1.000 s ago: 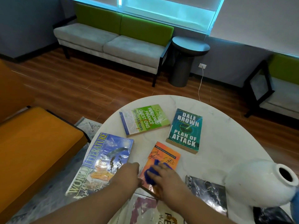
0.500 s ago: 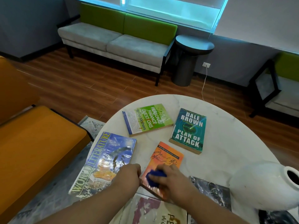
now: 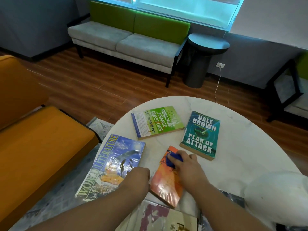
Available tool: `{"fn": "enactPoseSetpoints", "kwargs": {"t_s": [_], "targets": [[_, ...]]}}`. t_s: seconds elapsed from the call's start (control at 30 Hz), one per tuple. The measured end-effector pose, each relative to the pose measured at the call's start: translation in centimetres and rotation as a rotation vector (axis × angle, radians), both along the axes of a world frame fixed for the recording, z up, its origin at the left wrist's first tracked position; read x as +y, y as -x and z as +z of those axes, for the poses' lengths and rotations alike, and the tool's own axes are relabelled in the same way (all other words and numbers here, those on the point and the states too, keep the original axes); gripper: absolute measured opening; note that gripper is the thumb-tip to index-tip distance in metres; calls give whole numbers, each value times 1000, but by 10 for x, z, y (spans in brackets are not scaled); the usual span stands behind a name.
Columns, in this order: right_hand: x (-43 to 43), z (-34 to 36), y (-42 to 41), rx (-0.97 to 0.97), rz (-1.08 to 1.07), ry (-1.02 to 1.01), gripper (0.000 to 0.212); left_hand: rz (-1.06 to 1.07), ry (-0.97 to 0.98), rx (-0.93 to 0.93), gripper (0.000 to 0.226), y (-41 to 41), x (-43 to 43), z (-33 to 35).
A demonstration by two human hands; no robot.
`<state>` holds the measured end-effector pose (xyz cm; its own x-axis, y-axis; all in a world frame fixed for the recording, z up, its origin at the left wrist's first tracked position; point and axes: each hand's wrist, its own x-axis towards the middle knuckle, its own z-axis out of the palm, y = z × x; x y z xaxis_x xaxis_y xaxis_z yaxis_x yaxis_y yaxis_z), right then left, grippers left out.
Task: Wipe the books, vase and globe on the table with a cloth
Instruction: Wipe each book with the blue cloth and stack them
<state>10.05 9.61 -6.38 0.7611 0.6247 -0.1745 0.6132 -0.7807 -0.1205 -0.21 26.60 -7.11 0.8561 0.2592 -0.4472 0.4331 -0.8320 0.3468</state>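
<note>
Wood-floored room, grey-green sofa under window. Round white marble table bearing flat books, white vase at right. Orange book near centre; blue cloth on its far end, clamped by curled fingers of right hand. Left hand against book's left edge, grip indiscernible.

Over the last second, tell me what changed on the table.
The right hand, gripping the blue cloth, slid along the orange book from its middle to its far end, away from the person. Nothing was picked up or let go. The left hand stayed at the book's near left edge; the World Literature book, green finance book, Plan of Attack and white vase did not move.
</note>
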Motion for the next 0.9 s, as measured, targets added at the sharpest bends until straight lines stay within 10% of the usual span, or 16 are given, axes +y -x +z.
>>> {"fn": "enactPoseSetpoints", "kwargs": {"t_s": [0.27,0.5,0.8,0.9], "targets": [[12,-2,14,73,223,-18,49,-73,-52,35,18,-6,1,4],[12,-1,-28,2,-132,102,66,-86,-47,35,13,-8,3,7],[-15,-27,44,49,301,-104,54,-106,-52,49,17,-10,4,9],[-38,-27,18,88,29,-211,51,-103,-42,34,16,-9,4,8]]}}
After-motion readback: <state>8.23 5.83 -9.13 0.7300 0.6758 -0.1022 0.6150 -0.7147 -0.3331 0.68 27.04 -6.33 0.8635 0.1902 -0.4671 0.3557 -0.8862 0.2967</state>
